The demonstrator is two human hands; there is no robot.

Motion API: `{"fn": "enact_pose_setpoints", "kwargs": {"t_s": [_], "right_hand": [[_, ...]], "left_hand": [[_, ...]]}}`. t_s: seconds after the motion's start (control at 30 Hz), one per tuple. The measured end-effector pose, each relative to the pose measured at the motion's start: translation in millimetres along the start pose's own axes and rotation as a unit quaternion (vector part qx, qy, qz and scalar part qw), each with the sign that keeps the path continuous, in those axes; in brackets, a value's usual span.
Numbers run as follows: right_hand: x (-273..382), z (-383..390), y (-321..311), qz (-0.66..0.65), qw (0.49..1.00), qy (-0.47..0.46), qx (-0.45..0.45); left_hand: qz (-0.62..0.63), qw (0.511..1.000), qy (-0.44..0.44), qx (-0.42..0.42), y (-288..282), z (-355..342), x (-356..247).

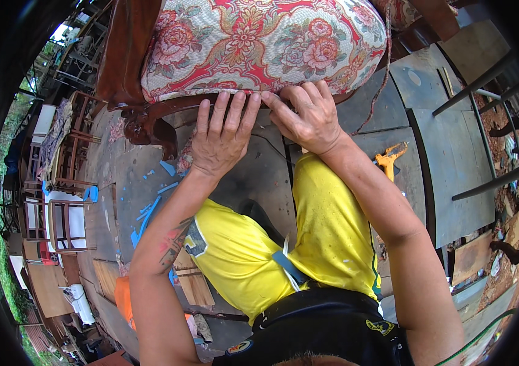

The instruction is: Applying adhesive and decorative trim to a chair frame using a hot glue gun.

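Note:
In front of me stands a chair with a carved dark wooden frame [126, 61] and a plump seat covered in floral upholstery fabric [244, 43]. My left hand [224, 135] lies nearly flat, its fingers stretched out and their tips touching the fabric's lower edge where it meets the wood. Close beside it, my right hand [309, 117] has curled fingers, with thumb and index finger closed at that same edge. Whatever lies between those fingertips is mostly hidden. A thin reddish braided cord [372, 108] hangs down at the seat's right side.
An orange glue-gun-like tool [390, 160] is on the floor boards right of my knee. Blue scraps [143, 221] lie scattered to the left. Wooden chairs [71, 226] stand at far left; dark metal legs [476, 82] jut in from the right.

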State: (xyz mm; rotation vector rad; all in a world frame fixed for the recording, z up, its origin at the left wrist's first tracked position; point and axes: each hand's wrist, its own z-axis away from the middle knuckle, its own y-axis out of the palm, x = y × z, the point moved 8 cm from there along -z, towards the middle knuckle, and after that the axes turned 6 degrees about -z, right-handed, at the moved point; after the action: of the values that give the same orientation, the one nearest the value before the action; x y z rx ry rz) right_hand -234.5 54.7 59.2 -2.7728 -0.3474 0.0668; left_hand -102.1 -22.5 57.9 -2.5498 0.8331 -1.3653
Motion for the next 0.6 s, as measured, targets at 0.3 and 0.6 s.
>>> {"fn": "enact_pose_setpoints", "kwargs": {"t_s": [0.3, 0.6], "right_hand": [[1.5, -2.2, 0.0, 0.002, 1.0, 0.014, -0.003], [2.8, -4.4, -3.1, 0.011, 1.0, 0.006, -0.028]], "left_hand": [[0.012, 1.0, -0.014, 0.02, -2.3, -3.2, -0.4], [0.025, 0.999, -0.039, 0.021, -5.4, -5.4, -0.6]]}}
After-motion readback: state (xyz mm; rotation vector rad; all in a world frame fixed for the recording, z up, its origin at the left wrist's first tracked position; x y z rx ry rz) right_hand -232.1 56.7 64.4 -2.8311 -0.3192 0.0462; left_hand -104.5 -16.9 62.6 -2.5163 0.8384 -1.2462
